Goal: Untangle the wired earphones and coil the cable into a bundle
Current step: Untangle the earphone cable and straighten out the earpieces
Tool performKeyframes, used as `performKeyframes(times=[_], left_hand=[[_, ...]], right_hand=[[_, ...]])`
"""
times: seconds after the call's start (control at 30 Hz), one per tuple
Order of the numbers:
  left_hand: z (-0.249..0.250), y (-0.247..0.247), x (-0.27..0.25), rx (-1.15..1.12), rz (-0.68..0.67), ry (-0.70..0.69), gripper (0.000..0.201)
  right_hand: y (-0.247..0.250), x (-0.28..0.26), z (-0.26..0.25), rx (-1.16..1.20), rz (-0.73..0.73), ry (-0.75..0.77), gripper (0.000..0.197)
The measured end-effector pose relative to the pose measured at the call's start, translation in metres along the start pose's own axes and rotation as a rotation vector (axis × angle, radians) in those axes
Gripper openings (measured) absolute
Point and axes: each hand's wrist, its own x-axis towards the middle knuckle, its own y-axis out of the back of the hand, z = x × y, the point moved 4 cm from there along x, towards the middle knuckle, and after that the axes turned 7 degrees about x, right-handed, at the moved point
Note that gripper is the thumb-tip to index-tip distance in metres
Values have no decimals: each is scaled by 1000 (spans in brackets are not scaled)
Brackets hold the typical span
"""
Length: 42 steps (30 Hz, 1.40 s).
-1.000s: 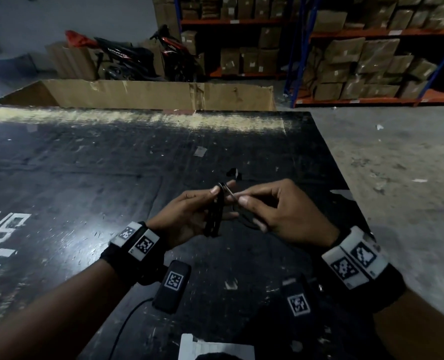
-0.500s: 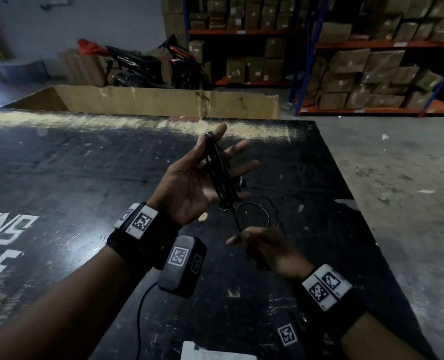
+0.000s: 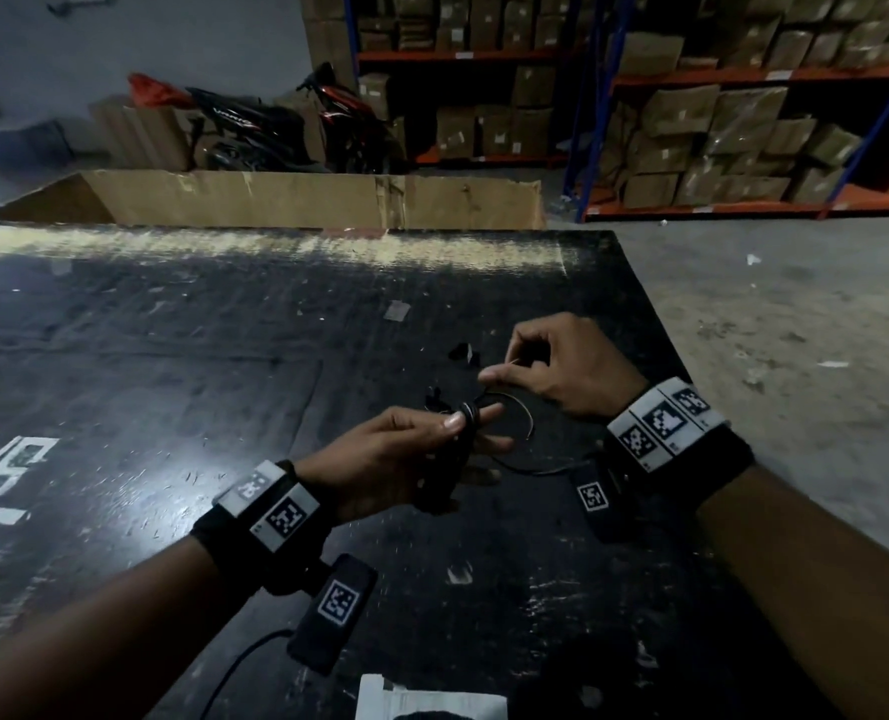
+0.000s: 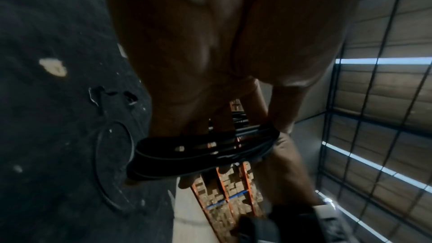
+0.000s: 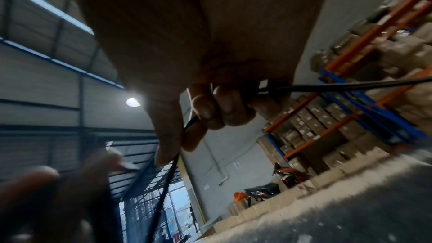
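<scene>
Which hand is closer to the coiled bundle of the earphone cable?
Left. The left hand holds the coiled bundle, wound across its fingers. The right hand is apart from it, farther along the table, pinching the loose cable that leads to it.

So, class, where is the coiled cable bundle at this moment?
In the head view, the coiled cable bundle sits centre frame around the left hand fingers, beside the right hand.

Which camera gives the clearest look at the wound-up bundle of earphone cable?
The left wrist view: the cable bundle fills mid-frame, looped round the left hand fingers. The head view shows it small and dark. The right wrist view shows only the loose strand, pinched by the right hand.
</scene>
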Motion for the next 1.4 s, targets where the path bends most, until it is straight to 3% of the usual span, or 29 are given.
performKeyframes(times=[0.1,0.23,0.37,0.5,0.67,0.87,1.03,1.23,1.4], left_hand=[[-5,5,6,35,97,30,56],[0,15,11,5,258,-31,48],[15,23,21,-200,349,-143,36],[34,35,27,-408,332,-262,50],[57,27,27,-453,183,-344,42],[64,4,12,-409,-56,-337,44],[43,-15,-6,-320,-282,-197,46],[4,-17,-5,-69,-57,-19,50],[-10,-1,7,57,106,29,53]], right_hand=[[-2,-2,-22,-49,-2,55,30],[-11,-17,-33,-7,45,67,15],[-34,-41,-31,329,79,38,17],[-61,-62,-26,720,32,-20,24],[-89,-70,4,844,-26,-215,25],[-89,-55,52,698,-41,-243,28],[-60,-33,68,446,-47,-201,27],[-9,-7,29,244,-33,-87,26],[-8,-12,-11,128,-72,-7,22]])
